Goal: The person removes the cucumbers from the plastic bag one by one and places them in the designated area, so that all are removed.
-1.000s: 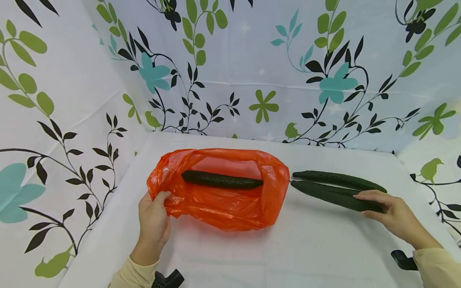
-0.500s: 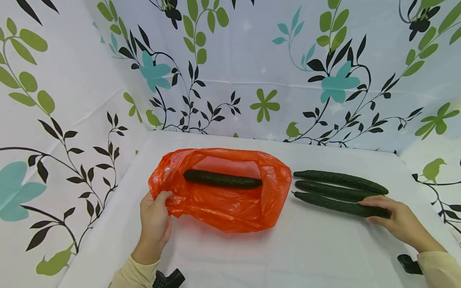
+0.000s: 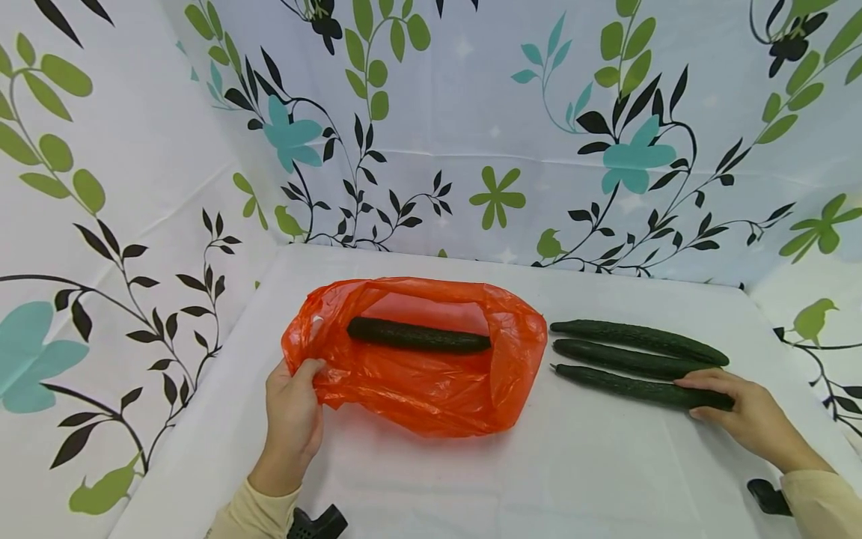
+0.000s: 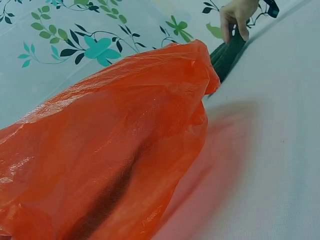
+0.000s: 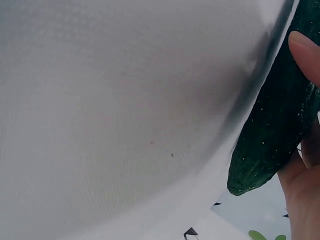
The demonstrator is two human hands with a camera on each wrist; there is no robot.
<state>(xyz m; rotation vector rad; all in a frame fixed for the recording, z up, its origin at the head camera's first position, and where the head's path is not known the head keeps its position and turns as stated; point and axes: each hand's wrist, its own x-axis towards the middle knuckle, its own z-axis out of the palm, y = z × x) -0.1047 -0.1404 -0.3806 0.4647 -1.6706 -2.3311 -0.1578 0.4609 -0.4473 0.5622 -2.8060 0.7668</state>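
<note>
In the head view my left hand [image 3: 294, 419] pinches the left rim of an orange-red plastic bag [image 3: 431, 400], whose mouth gapes toward me. One cucumber [image 3: 417, 335] lies inside the bag, a dark shape through the film in the left wrist view. To the right, my right hand [image 3: 747, 412] grips the near end of a cucumber [image 3: 633, 384] between thumb and fingers; its blunt tip shows in the right wrist view. Two more cucumbers lie just behind it, a middle cucumber [image 3: 619, 358] and a far cucumber [image 3: 640, 335], nearly side by side.
A white cloth covers the table [image 3: 471, 486]. Behind and at the sides hangs a patterned fabric [image 3: 417, 112] with leaves and birds. Black wrist devices show near both sleeves, one at the left wrist [image 3: 319, 522] and one at the right wrist [image 3: 768, 496].
My right hand has drawn the nearest cucumber toward me and slightly right, apart from the middle one, which now shows separately. My left hand keeps its hold on the bag.
</note>
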